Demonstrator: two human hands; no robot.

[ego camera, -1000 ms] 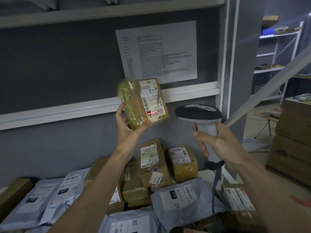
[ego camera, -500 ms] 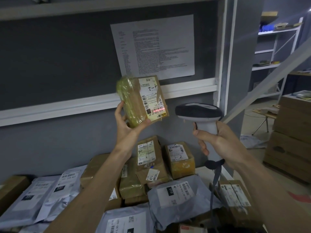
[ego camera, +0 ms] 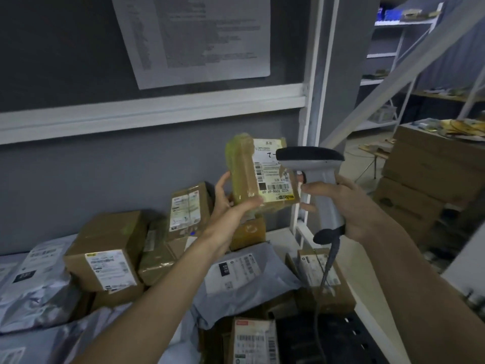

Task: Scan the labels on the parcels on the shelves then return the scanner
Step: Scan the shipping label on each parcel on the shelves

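The left hand (ego camera: pixel 225 203) grasps a small brown parcel (ego camera: pixel 258 174) wrapped in yellowish tape, thumb on its near edge and fingers behind it, holding it up above the shelf (ego camera: pixel 278 236) with its white label (ego camera: pixel 273 172) turned toward the camera — the barcode near the label's lower edge is readable. The right hand (ego camera: pixel 349 206) is wrapped round the pale grey handle of the scanner (ego camera: pixel 315 174), whose dark head sits just right of the parcel and overlaps the label's upper right corner. A dark cable (ego camera: pixel 326 264) hangs from the base of the handle down over the parcels. Below the hands the shelf is heaped with cardboard boxes (ego camera: pixel 105 248) and grey plastic mailers (ego camera: pixel 236 282), most with white labels. A printed sheet (ego camera: pixel 199 38) is fixed to the dark back panel above — its text is too blurred to read. To the far right stand stacked cartons (ego camera: pixel 430 169) and white racks.
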